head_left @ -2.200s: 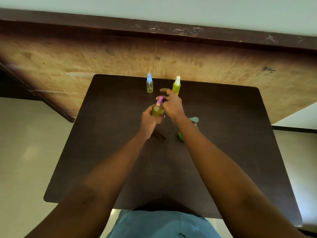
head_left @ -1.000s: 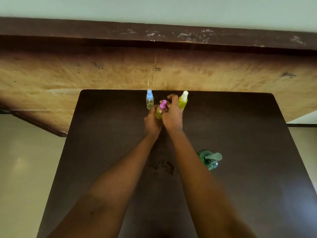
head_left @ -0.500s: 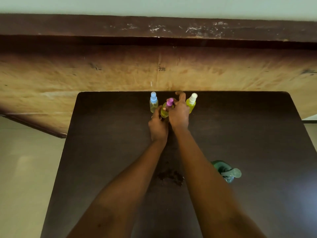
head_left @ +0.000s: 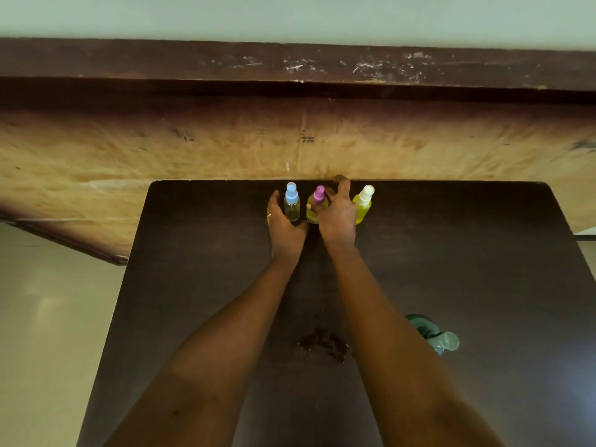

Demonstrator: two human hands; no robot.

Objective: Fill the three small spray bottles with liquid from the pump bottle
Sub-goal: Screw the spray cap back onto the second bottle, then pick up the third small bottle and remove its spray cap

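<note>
Upper centre row: blue bottle [head_left: 292, 204], pink bottle [head_left: 317, 201], white bottle [head_left: 363, 204] | I see right hand [head_left: 337, 219] fingers [head_left: 343, 188] gripping pink bottle | left hand [head_left: 285, 227] fingers [head_left: 274, 203] slack | pump bottle [head_left: 433, 335] lower right, half behind forearm [head_left: 387, 317]

Dark brown tabletop [head_left: 483, 285] under my right hand [head_left: 337, 217]; its far edge sits just beyond my grip. Dark smeared patch [head_left: 322, 343] on it, well back toward me. Past that edge: worn tan wood surface [head_left: 161, 156] w/ a dark brown band [head_left: 193, 62] along its top, white scratches on it. Pale wall [head_left: 290, 14] above. Pale glossy floor [head_left: 48, 317] left of my grip, below table lvl.
</note>
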